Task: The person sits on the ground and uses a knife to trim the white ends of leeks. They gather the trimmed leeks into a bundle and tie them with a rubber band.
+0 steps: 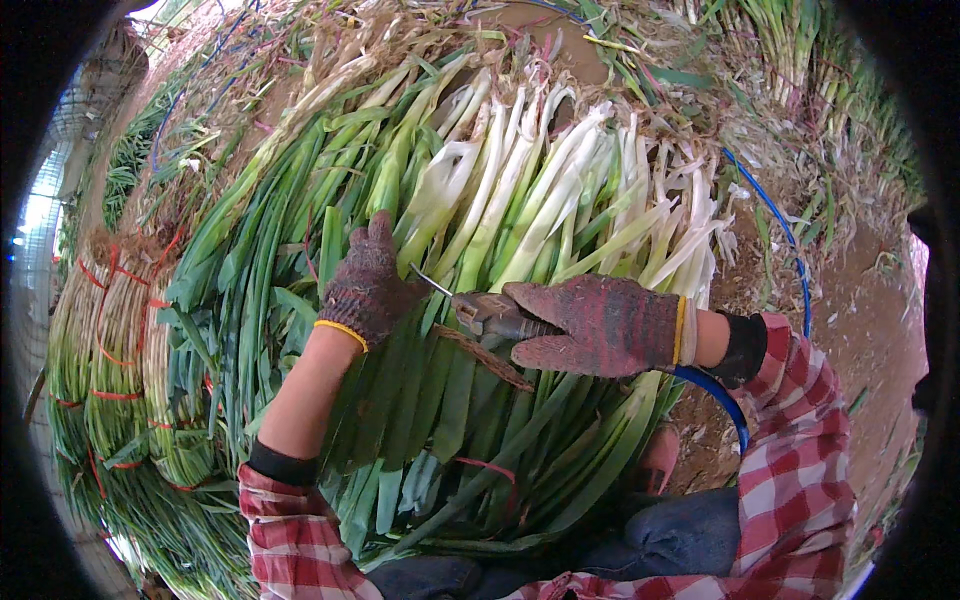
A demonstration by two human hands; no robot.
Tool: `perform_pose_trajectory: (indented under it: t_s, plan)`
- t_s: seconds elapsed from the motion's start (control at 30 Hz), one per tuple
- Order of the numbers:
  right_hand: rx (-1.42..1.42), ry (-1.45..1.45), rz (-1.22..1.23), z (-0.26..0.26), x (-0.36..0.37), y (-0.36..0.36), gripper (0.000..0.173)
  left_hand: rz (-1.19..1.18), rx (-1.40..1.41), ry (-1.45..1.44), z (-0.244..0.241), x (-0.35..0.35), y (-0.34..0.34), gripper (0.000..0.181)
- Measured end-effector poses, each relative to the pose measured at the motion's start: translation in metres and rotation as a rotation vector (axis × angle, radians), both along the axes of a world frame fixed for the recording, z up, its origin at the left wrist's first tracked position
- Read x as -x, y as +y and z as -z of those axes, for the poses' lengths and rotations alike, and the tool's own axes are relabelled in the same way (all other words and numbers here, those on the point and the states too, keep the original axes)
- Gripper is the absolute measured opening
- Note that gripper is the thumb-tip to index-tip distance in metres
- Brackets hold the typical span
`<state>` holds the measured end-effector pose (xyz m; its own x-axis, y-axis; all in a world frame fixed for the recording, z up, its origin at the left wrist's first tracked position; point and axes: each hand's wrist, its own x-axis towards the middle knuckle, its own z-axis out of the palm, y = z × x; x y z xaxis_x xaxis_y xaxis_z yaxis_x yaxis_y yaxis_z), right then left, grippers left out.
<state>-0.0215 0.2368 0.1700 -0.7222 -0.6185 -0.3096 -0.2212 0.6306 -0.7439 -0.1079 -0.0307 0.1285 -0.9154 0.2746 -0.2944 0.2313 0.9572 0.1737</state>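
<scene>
A large layer of long green onions (517, 247) lies before me, white root ends away from me and green leaves towards me. My right hand (607, 322), in a dark knitted glove with a yellow cuff edge, grips an air blow gun (499, 313). Its thin metal nozzle (431, 280) points left, close to my left thumb. Below the gun body runs a brown strip (484, 356), its nature unclear. My left hand (367, 277), gloved alike, rests among the stalks beside a pale onion stalk (431, 206). Whether its fingers grip a stalk is hidden.
Several onion bundles (120, 330) tied with red bands stand at the left. A blue hose (780, 225) curves over the soil on the right and reappears under my right wrist. Dry peelings (247, 90) litter the ground. More onions (787, 45) lie at the upper right.
</scene>
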Motion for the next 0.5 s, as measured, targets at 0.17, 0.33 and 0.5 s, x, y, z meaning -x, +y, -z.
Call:
perform_pose_trajectory:
  t_s: [0.17, 0.33, 0.5]
  plan:
    - [-0.085, 0.032, 0.061, 0.007, 0.006, 0.006, 0.049, -0.017, 0.025, 0.029, -0.002, -0.003, 0.002, 0.095]
    - [-0.176, 0.119, 0.153, 0.034, 0.037, 0.018, 0.052, 0.105, -0.111, 0.057, 0.008, 0.001, -0.008, 0.082]
    - [-0.278, 0.251, 0.216, 0.08, 0.085, 0.022, 0.051, 0.068, -0.135, 0.008, 0.012, 0.002, -0.011, 0.073]
